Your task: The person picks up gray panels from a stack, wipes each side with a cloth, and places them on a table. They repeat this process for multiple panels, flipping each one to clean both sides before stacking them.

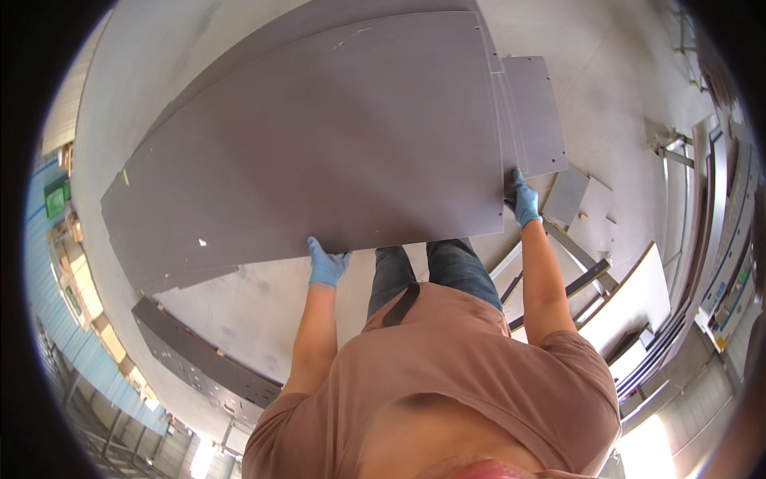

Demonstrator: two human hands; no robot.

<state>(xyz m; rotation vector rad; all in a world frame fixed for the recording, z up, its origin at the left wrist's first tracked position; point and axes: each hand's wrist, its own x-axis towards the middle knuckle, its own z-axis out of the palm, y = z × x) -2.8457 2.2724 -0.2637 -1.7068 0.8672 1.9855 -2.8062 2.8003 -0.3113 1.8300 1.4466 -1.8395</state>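
A large flat grey-brown panel (323, 138) spans the view in front of me, with small holes near its corners. My left hand (327, 262), in a blue glove, grips its near long edge, thumb on top. At the right short edge my right hand (524, 199), gloved too, holds the panel with its thumb up; the fingers are partly hidden. More panels of the same colour lie beneath, and a smaller one (534, 114) juts out to the right.
A long dark panel stack (203, 350) with holes stands at the lower left. To the right are metal frames (583, 263), a white panel (643, 287), long profiles and small flat pieces (565, 194) on the floor. Shelved boxes line the far left.
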